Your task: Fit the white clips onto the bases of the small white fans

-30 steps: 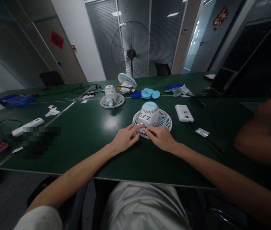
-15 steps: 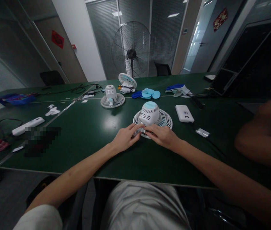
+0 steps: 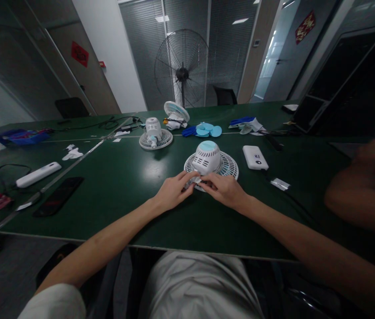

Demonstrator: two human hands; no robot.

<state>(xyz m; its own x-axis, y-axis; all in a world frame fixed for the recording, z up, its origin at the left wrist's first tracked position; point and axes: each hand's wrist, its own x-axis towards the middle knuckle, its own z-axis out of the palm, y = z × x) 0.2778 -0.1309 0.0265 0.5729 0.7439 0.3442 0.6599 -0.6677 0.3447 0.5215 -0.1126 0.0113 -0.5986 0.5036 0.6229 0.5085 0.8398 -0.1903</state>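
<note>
A small white fan [image 3: 208, 156] lies grille-down on the green table, its rounded motor housing with a pale blue cap facing up. At the near side of the housing, my left hand [image 3: 175, 190] pinches a small whitish part of the fan with thumb and fingers. My right hand [image 3: 223, 188] is closed on the same part from the other side, its fingertips almost meeting those of the left. The fingers partly cover that part, so its exact shape is hidden.
Behind stand a second small fan [image 3: 154, 133] and a third fan [image 3: 175, 116], near light blue discs [image 3: 209, 129] and gloves [image 3: 247, 124]. A white power bank [image 3: 255, 157] with a cable lies right. A phone [image 3: 59, 197] lies left. A co-worker's arm [image 3: 356, 195] is at the right.
My hands stay at the near side of the fan, with only a slight shift of the fingers on the small part. The fan has not moved.
</note>
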